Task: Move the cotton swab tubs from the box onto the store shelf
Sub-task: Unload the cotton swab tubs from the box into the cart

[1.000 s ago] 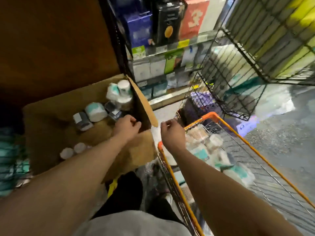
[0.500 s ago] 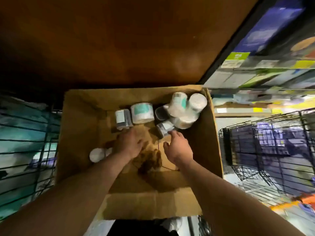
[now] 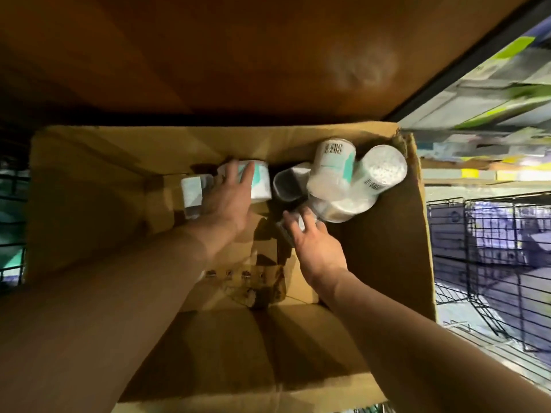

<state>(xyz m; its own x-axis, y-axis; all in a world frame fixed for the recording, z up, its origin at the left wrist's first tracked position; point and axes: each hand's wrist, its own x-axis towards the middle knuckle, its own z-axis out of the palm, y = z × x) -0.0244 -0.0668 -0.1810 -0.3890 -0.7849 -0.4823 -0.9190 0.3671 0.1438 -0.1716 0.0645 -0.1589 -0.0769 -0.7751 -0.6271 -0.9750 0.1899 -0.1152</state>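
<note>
1. My left hand's (image 3: 229, 198) fingers (image 3: 249, 174) lie spread and nearly straight across a teal-banded tub (image 3: 261, 183), touching its side without closing round it.
2. My right hand's (image 3: 316, 245) fingers (image 3: 310, 223) are bent over a small clear tub (image 3: 285, 232), with the thumb on its near side, pinching it.
3. The teal-banded tub lies on its side against the far wall of the box (image 3: 387, 248), and a small labelled tub (image 3: 190, 192) lies just left of it.
4. The small clear tub sits on the box floor, near the middle.
5. In the far right corner a barcode tub (image 3: 332, 165) and a tub showing its swab ends (image 3: 383, 169) lean on a third tub (image 3: 337, 208), with a grey open tub (image 3: 290, 181) beside them.
6. Outside the box's right wall stands a wire basket (image 3: 492, 242), and beyond the far right corner are shelves of packs (image 3: 492, 99).
</note>
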